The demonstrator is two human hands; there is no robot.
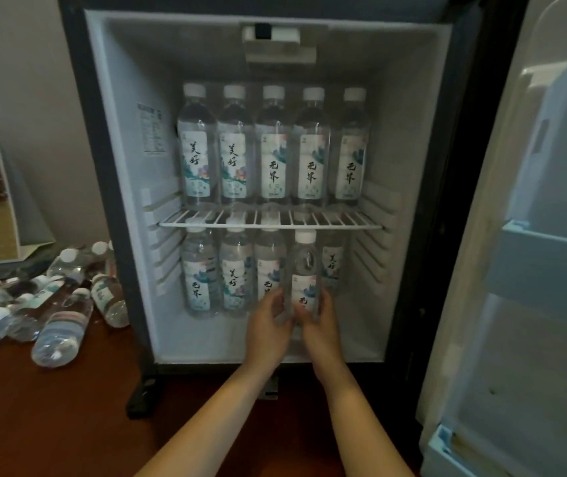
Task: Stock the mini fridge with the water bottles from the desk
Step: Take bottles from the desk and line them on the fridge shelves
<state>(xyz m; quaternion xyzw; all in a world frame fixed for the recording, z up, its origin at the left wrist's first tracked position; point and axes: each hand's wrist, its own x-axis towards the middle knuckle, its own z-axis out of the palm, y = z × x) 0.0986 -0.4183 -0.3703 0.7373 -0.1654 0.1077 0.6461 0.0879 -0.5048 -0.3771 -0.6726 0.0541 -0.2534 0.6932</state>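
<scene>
Head view: left hand (268, 327), right hand (321, 327) fingers (278, 297) curled round upright water bottle (304, 266) between them, below fridge shelf (271, 223).

The left hand (268, 321) and right hand (316, 327), gripping the bottle (304, 263), cover its base. That bottle hides most of the rear bottle (333, 266). The door (533, 201) runs off the right edge, the blurred desk pile (62, 304) off the left. Print on the sticker (153, 129) is too small to read.
</scene>
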